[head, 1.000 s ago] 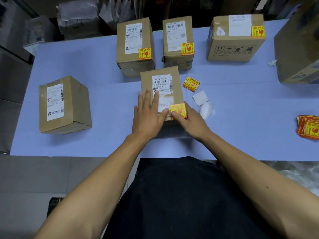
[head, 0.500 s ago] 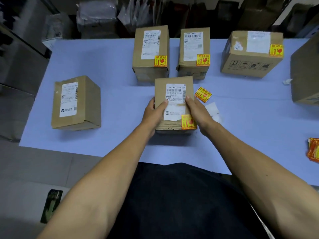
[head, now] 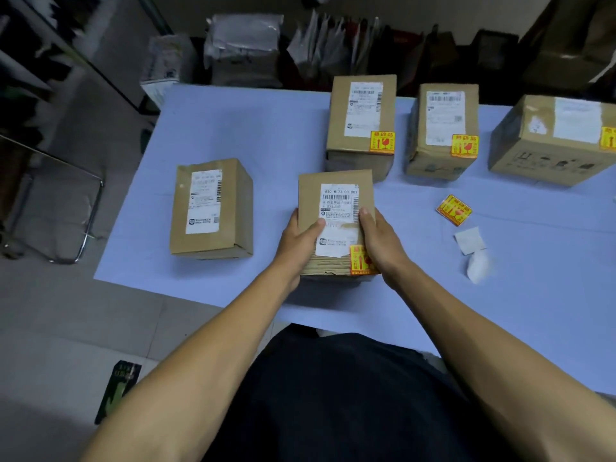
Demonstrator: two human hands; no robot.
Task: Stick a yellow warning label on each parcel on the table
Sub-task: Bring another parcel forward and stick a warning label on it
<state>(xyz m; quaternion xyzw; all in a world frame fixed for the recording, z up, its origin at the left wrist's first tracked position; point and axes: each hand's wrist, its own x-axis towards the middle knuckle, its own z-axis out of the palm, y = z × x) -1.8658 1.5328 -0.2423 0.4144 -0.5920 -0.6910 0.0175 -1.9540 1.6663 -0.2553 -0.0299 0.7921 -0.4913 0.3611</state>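
Note:
A brown parcel (head: 333, 191) with a white shipping label sits near the table's front edge, a yellow warning label (head: 359, 260) stuck at its near right corner. My left hand (head: 298, 241) grips its left side, thumb on top. My right hand (head: 381, 241) grips its right side. To the left stands a parcel (head: 233, 208) with no yellow label. Behind are three parcels with yellow labels: one (head: 340, 128), a second (head: 420, 135) and a larger box (head: 520, 141). A loose yellow label (head: 454, 210) lies on the table to the right.
The light blue table (head: 253, 135) ends at the left, above a grey floor. White backing papers (head: 471, 243) lie right of the held parcel. Grey bags and more boxes pile up behind the table. A metal chair frame (head: 83, 228) stands at the left.
My left hand went from lying flat on top to gripping the parcel's left side, and my right hand left the yellow label and took the right side. The view shifted left.

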